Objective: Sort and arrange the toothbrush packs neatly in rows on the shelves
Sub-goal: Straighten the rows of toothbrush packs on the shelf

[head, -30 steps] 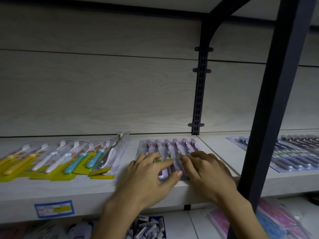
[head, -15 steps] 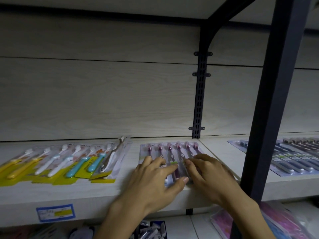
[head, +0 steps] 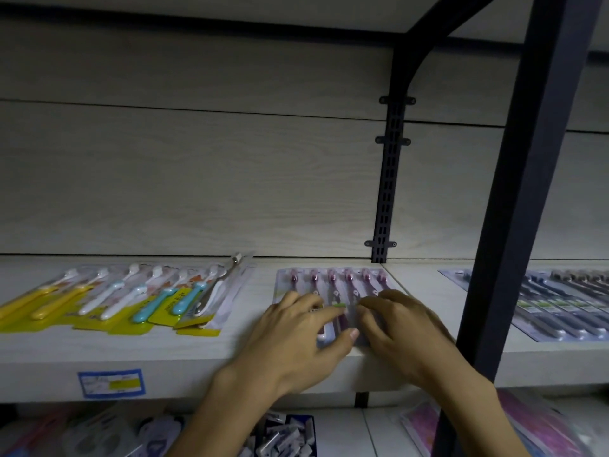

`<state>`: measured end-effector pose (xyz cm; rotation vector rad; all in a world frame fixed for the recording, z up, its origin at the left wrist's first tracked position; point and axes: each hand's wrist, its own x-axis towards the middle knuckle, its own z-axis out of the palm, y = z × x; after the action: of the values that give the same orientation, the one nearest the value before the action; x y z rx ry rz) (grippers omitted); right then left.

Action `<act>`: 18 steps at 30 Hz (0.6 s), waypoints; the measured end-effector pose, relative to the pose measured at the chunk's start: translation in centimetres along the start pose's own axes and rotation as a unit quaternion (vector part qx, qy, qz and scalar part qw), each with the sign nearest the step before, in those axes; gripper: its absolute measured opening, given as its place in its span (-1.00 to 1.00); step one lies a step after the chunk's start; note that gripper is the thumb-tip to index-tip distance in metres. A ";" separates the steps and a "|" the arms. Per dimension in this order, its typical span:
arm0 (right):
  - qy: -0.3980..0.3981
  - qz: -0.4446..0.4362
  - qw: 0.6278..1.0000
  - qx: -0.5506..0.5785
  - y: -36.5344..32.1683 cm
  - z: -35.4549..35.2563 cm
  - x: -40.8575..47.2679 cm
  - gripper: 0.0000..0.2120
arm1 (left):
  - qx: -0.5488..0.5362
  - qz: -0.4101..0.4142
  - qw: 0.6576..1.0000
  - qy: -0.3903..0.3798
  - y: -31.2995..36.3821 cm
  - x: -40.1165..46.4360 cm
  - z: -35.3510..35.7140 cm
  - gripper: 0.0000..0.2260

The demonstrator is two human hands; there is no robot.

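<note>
Both hands lie on the purple pack at the shelf front: left hand spread flat, fingers straight; right hand pressing with bent fingers. Yellow packs lie to the left, dark packs right.

A pale wood-grain shelf runs across, with a blue-and-yellow price label on its front edge. The purple toothbrush pack lies flat on it near the middle. Left of that pack sits an overlapping row of yellow-carded toothbrush packs, with yellow, white and blue handles, heads toward the back wall. Right of the purple pack, past a seam in the board, lie dark toothbrush packs in a fanned row.
</note>
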<state>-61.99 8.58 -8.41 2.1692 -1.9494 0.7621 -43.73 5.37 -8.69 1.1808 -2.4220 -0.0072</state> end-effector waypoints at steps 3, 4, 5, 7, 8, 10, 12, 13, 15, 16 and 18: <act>0.023 -0.008 1.000 0.006 -0.5 -0.4 0.1 -0.67 | 0.012 -0.007 0.999 0.036 0.1 -0.5 -0.3 -0.53; 0.023 -0.014 1.000 -0.002 -0.7 -0.5 0.2 -0.65 | 0.019 -0.014 0.998 0.050 0.0 -0.7 -0.5 -0.51; 0.019 -0.022 0.999 -0.015 -1.0 -0.6 0.3 -0.63 | 0.027 -0.022 0.997 0.063 -0.2 -1.1 -0.7 -0.49; 0.019 -0.048 0.998 -0.025 -1.7 -0.4 0.8 -0.61 | 0.045 -0.039 0.995 0.084 -0.9 -1.9 -1.3 -0.42; 0.017 -0.059 0.998 -0.026 -2.1 -0.2 1.1 -0.61 | 0.052 -0.048 0.993 0.093 -1.2 -2.4 -1.7 -0.39; 0.007 -0.077 0.997 -0.020 -3.2 0.4 1.5 -0.60 | 0.060 -0.072 0.990 0.108 -2.2 -3.5 -2.3 -0.36; -0.010 -0.091 0.996 -0.012 -4.5 0.9 1.9 -0.60 | 0.071 -0.098 0.986 0.112 -3.4 -4.5 -2.9 -0.35; -0.017 -0.099 0.995 -0.008 -5.1 1.2 2.0 -0.61 | 0.078 -0.109 0.985 0.110 -4.1 -4.8 -3.2 -0.34; -0.023 -0.111 0.994 0.001 -6.2 1.5 2.5 -0.63 | 0.089 -0.124 0.982 0.113 -5.4 -5.2 -3.7 -0.35; -0.024 -0.115 0.993 0.004 -6.8 1.6 2.7 -0.63 | 0.094 -0.128 0.981 0.116 -6.0 -5.4 -4.0 -0.36; -0.022 -0.118 0.993 0.010 -8.0 1.9 3.2 -0.62 | 0.100 -0.132 0.980 0.113 -7.3 -5.8 -4.5 -0.37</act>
<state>-53.69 6.18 -6.74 2.3902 -1.6669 0.7027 -33.40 5.88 -8.25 1.4972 -2.0920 0.2799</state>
